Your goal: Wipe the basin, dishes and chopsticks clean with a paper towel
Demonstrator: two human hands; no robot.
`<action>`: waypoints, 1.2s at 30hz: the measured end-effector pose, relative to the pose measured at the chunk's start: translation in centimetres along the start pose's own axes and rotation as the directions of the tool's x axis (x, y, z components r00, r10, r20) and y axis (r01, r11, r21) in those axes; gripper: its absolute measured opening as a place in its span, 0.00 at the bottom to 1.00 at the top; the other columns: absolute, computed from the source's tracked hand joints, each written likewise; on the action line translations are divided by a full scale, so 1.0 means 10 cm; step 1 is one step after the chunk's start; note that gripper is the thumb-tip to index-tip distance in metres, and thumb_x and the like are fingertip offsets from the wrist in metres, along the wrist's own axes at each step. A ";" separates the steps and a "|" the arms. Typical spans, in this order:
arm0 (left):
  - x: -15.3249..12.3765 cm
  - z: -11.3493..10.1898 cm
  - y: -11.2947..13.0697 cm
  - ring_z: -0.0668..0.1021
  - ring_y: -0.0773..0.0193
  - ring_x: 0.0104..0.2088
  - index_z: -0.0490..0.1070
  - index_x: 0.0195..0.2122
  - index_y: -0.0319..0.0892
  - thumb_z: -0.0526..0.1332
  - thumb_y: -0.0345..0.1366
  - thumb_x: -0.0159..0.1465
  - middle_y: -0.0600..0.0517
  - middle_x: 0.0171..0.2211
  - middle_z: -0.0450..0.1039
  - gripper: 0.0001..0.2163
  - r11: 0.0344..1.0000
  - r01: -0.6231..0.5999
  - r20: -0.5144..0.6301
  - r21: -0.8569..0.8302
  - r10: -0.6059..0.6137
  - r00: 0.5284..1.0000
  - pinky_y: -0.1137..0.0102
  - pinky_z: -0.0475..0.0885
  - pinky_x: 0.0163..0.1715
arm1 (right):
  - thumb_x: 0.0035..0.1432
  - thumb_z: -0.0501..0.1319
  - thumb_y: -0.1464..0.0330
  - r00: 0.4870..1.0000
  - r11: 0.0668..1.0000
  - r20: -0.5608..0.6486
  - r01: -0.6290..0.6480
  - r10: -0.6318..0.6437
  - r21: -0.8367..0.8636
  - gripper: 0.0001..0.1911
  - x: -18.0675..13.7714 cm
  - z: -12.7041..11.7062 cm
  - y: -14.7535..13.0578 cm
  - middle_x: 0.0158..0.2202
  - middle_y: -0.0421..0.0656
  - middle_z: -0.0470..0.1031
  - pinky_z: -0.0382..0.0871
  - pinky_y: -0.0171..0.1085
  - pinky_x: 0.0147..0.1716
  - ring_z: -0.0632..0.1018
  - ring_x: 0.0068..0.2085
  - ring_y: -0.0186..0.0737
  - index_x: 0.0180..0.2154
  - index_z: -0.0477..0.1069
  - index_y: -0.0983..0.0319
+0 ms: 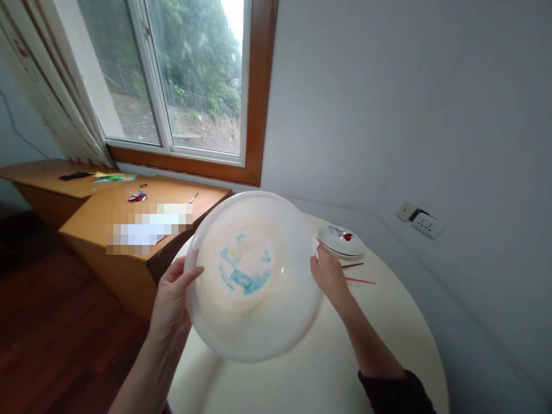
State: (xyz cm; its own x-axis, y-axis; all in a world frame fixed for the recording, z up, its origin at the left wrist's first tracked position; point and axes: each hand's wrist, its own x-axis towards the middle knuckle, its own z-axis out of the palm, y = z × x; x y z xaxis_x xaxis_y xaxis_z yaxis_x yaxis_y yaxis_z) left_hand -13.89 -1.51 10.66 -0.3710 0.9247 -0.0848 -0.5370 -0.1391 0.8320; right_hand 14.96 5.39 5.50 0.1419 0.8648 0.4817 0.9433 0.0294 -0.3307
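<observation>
A large white plastic basin (254, 276), with a blue picture on its bottom, is held up and tilted toward me above a round cream table (388, 333). My left hand (172, 302) grips its left rim, thumb over the edge. On the right rim, my right hand (328, 275) is closed around the edge. Both hands hold the basin off the table.
A small white plate (340, 241) with a spoon and something red lies on the table behind my right hand, with thin sticks (360, 280) beside it. Wooden desks (129, 230) with small items stand under the window at left. A wall socket (425, 223) is at right.
</observation>
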 end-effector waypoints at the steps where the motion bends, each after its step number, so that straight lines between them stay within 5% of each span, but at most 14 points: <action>1: 0.01 0.00 0.00 0.73 0.69 0.18 0.73 0.27 0.41 0.69 0.29 0.36 0.58 0.21 0.74 0.15 1.000 -0.009 -0.017 -0.005 0.009 1.000 0.77 0.69 0.18 | 0.54 0.48 0.75 1.000 1.000 0.006 0.018 -0.018 0.012 0.26 -0.09 0.04 0.04 0.46 0.57 0.74 0.67 0.41 0.46 0.75 0.45 0.46 0.55 0.60 0.74; 9: 0.08 0.06 0.10 0.75 0.69 0.23 0.74 0.28 0.42 0.67 0.28 0.38 0.58 0.24 0.75 0.13 0.992 -0.113 -0.133 -0.061 0.104 0.986 0.77 0.71 0.23 | 0.52 0.48 0.78 0.940 0.929 0.020 0.333 -0.341 0.162 0.33 -0.75 0.18 0.15 0.44 0.49 0.74 0.72 0.42 0.42 0.75 0.42 0.42 0.60 0.54 0.62; 17: 0.12 0.18 0.10 0.75 0.70 0.26 0.75 0.28 0.41 0.65 0.25 0.40 0.57 0.26 0.76 0.12 0.963 -0.226 -0.199 -0.144 0.196 0.960 0.79 0.71 0.28 | 0.51 0.48 0.79 0.789 0.778 -0.024 0.610 -0.614 0.152 0.39 -1.19 0.08 -0.50 0.34 0.50 0.74 0.73 0.41 0.31 0.74 0.33 0.45 0.64 0.39 0.71; 24: 0.09 0.29 0.10 0.75 0.71 0.24 0.73 0.25 0.41 0.65 0.25 0.39 0.58 0.23 0.75 0.11 0.951 -0.243 -0.237 -0.192 0.196 0.951 0.79 0.70 0.26 | 0.49 0.48 0.77 0.665 0.652 -0.076 0.745 -0.743 0.142 0.31 -1.13 -0.20 -1.38 0.28 0.52 0.72 0.66 0.42 0.23 0.69 0.27 0.46 0.57 0.53 0.81; 28: 0.06 0.29 0.09 0.75 0.69 0.23 0.72 0.26 0.42 0.66 0.27 0.41 0.58 0.23 0.74 0.10 0.967 -0.199 -0.209 -0.157 0.164 0.964 0.76 0.71 0.26 | 0.52 0.49 0.74 0.599 0.581 -0.137 0.800 -0.789 0.151 0.26 -0.99 -0.27 -1.69 0.28 0.50 0.71 0.63 0.42 0.23 0.68 0.28 0.45 0.54 0.60 0.78; 32: 0.09 0.22 0.08 0.74 0.69 0.24 0.71 0.27 0.42 0.65 0.28 0.42 0.58 0.23 0.74 0.09 0.976 -0.164 -0.204 -0.141 0.133 0.970 0.75 0.71 0.27 | 0.52 0.50 0.73 0.547 0.523 -0.149 0.834 -0.824 0.173 0.24 -0.92 -0.25 -1.69 0.28 0.48 0.71 0.61 0.42 0.25 0.67 0.29 0.44 0.51 0.65 0.73; 36: 0.18 0.13 0.09 0.75 0.70 0.28 0.71 0.27 0.42 0.64 0.25 0.44 0.58 0.26 0.74 0.09 0.972 -0.161 -0.230 -0.173 0.119 0.966 0.77 0.72 0.31 | 0.52 0.49 0.73 0.469 0.444 -0.121 0.876 -0.875 0.191 0.23 -0.93 -0.24 -1.35 0.26 0.46 0.69 0.60 0.40 0.24 0.66 0.28 0.42 0.49 0.67 0.71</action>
State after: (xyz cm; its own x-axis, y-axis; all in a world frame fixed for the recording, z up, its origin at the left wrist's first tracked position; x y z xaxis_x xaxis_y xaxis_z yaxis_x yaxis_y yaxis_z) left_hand -14.07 0.47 11.97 -0.5964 0.7952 -0.1095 -0.5936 -0.3451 0.7270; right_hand 1.62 -4.25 7.48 -0.7221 0.3196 0.6135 0.4854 0.8660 0.1202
